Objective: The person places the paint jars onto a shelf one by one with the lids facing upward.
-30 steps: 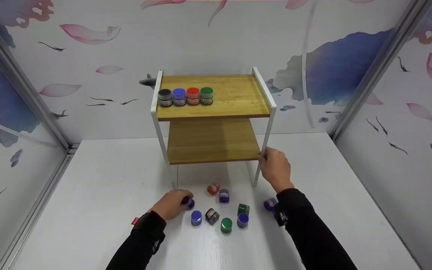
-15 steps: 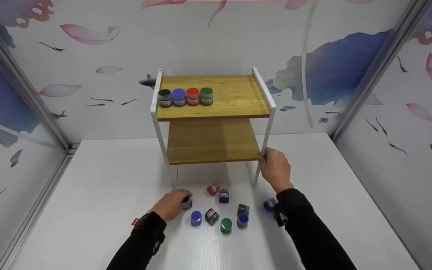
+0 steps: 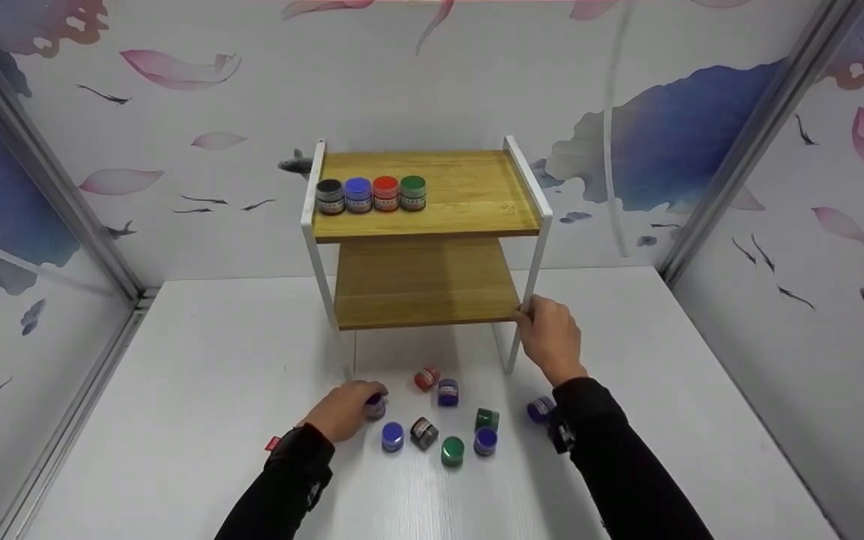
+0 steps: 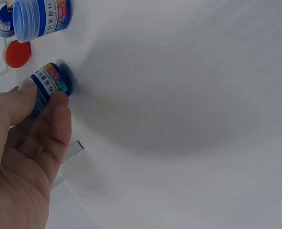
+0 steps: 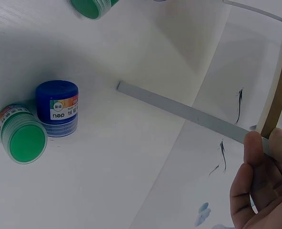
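My left hand (image 3: pixel 346 409) pinches a small blue paint jar (image 4: pixel 49 83) between thumb and fingers, low over the white tabletop near the rack's front left leg. My right hand (image 3: pixel 550 337) grips the front right leg of a two-tier rack (image 3: pixel 432 311), thumb and fingers right at the lower wooden shelf's corner. Between the hands lie several loose paint jars: a red one (image 3: pixel 426 378), a black one (image 3: pixel 424 433), a green one (image 3: pixel 452 451) and a blue one (image 3: pixel 393 436) among them. Another blue jar (image 3: pixel 540 408) lies beside the right wrist.
On the rack's upper shelf, a black jar (image 3: pixel 331 196), a blue jar (image 3: pixel 358 195), a red jar (image 3: pixel 385 193) and a green jar (image 3: pixel 413 193) stand in a row at the front left. Patterned wall panels (image 3: pixel 432 82) enclose the table behind and at both sides.
The blue jar in my left hand has turned slightly, its label showing more in the head view. My right hand keeps its hold on the rack, and the other jars have not moved.
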A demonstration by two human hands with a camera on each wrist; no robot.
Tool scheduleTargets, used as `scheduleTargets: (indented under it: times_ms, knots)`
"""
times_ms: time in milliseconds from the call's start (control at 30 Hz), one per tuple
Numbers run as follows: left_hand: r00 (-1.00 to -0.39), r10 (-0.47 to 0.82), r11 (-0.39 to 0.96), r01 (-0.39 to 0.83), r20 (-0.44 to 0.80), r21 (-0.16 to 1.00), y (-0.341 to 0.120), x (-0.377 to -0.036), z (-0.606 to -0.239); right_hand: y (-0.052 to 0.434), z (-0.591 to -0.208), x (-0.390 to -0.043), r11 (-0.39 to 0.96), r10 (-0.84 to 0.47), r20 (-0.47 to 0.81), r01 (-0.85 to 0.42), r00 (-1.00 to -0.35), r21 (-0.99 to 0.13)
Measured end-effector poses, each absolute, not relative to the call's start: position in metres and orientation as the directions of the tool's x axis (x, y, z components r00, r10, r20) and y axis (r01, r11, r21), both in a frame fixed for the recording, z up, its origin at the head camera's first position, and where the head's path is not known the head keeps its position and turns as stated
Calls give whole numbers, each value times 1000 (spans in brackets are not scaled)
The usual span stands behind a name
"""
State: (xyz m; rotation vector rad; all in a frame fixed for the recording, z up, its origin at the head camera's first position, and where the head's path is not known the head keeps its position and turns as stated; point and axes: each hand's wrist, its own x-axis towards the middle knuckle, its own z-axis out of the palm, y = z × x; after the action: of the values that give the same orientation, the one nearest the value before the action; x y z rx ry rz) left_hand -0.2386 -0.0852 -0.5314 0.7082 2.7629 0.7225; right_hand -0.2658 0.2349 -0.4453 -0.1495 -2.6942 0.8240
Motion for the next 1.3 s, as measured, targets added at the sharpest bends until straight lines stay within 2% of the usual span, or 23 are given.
scheduleTargets:
  times_ms: [400,867,1167,1300]
  knots:
    - [-868,491,790,406,-76,460,-84,-238,-530,235,-447,-265,825,181,286,-13,-941,-565]
    - [-858,502,786,400,-109,472,-84,-242,-521,236,-447,-264,829,180,280,-8,-943,-560]
    - [-845,525,779,427,-105,459,-82,-244,-508,236,-447,-265,833,177,274,-4,-945,-553]
    - [-850,512,784,403,-125,472,-81,-246,-499,236,-446,-265,837,179,278,-3,-944,-547]
